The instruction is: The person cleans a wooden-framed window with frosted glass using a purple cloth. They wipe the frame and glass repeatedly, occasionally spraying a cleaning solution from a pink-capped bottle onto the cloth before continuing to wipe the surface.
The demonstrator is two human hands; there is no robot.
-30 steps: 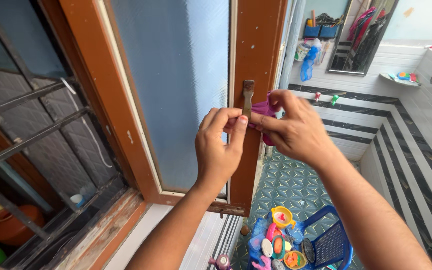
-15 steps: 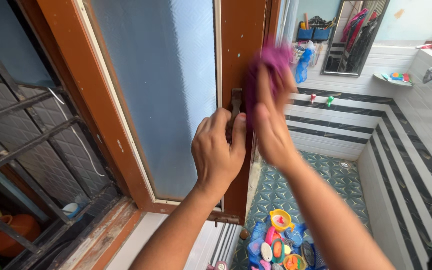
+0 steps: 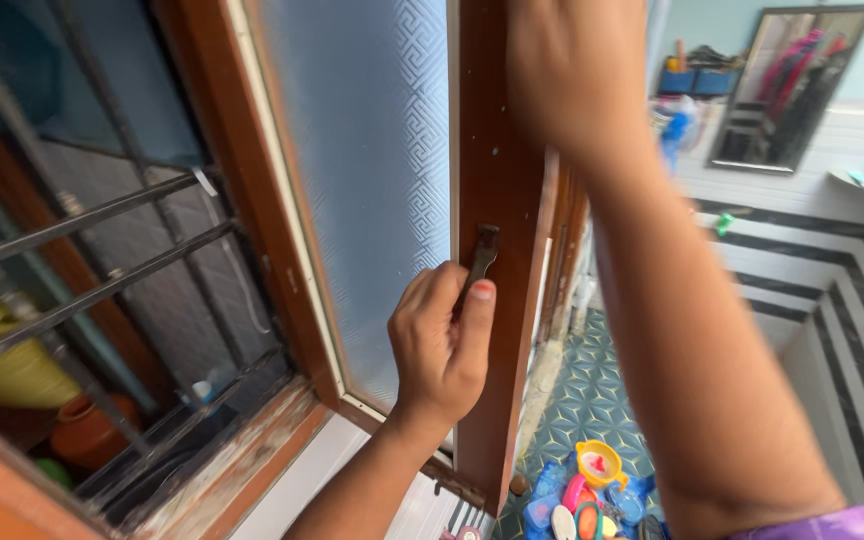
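My left hand [image 3: 442, 345] is closed on the lower end of a small metal handle [image 3: 482, 250]. The handle is fixed to the brown wooden window sash [image 3: 497, 140], which holds frosted patterned glass [image 3: 372, 170]. My right hand [image 3: 572, 70] is raised to the top of the picture, blurred, its back towards me, against the upper part of the sash. The purple cloth it held a moment ago is hidden behind it. My right forearm crosses the right half of the view.
Metal bars [image 3: 102, 210] cross the open window at left, with a yellow vessel [image 3: 12, 365] and a clay pot [image 3: 92, 430] beyond. Below, colourful plastic toys [image 3: 582, 490] lie on a patterned tile floor. A mirror [image 3: 787, 90] hangs on the striped tiled wall.
My right hand with the purple cloth has swept upward along the sash, from beside the handle to the top of the view. My left hand has stayed on the handle.
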